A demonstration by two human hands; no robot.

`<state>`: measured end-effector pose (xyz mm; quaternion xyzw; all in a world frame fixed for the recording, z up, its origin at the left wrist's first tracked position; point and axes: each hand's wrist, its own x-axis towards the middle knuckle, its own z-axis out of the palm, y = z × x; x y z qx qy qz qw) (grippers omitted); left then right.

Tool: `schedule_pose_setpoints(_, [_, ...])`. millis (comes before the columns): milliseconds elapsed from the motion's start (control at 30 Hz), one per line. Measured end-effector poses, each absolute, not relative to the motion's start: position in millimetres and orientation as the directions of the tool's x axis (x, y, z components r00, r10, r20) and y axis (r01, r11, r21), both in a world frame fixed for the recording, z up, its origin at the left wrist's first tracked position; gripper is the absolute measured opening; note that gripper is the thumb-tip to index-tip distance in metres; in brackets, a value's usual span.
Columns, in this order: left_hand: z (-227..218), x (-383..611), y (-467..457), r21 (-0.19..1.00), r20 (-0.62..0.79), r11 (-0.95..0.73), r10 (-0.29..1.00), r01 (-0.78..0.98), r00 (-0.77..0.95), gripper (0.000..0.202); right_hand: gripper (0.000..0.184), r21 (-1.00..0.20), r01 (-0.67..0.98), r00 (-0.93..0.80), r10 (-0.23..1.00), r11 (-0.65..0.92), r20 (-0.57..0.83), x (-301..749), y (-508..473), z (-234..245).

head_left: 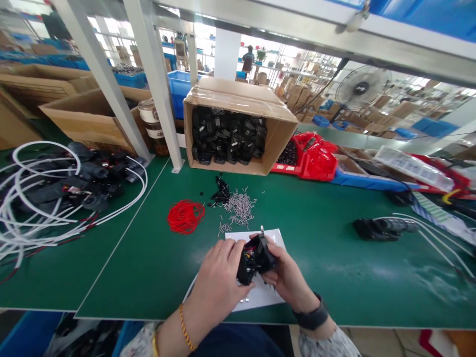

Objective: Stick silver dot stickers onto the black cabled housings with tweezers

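Note:
Both my hands hold one small black plastic part [256, 259] with red wires inside, just above a white sheet of paper [260, 292] on the green table. My left hand [219, 280] grips its left side with curled fingers. My right hand [284, 275] wraps its right side, and a short metal pin sticks up from the top of the part. A scatter of small metal pins [238, 208] and a bundle of red wire loops [185, 216] lie just beyond the paper.
A tipped cardboard box [275, 139] full of black parts lies behind the pins. A heap of white cables and black parts [55, 188] covers the left. Red bins [316, 158] and a black cabled part [383, 229] are at right. A white post [163, 99] stands on the table.

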<state>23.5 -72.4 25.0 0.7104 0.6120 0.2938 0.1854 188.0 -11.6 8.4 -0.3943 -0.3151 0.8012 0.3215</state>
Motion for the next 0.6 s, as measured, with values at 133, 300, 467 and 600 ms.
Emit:
schedule_pose_setpoints(133, [21.8, 25.7, -71.6, 0.613, 0.187, -0.149, 0.982, 0.776, 0.042, 0.065, 0.037, -0.967, -0.046, -0.498, 0.845, -0.250, -0.194, 183.4, -17.7, 14.0])
schedule_pose_setpoints(300, [15.6, 21.6, -73.9, 0.713, 0.244, -0.165, 0.969, 0.682, -0.021, 0.068, 0.043, -0.958, 0.247, -0.525, 0.851, 0.144, -0.007, 178.4, -25.3, 17.9])
schedule_pose_setpoints(467, [1.7, 15.9, -73.7, 0.806, 0.247, -0.164, 0.967, 0.569, -0.070, 0.080, 0.058, -0.908, 0.338, -0.486, 0.872, 0.246, 0.055, 164.2, -33.5, 15.6])
schedule_pose_setpoints(600, [-14.3, 7.9, -75.9, 0.892, 0.230, -0.161, 0.966, 0.423, -0.116, 0.069, 0.063, -0.984, 0.147, -0.429, 0.890, -0.101, -0.156, 157.3, -36.2, 7.9])
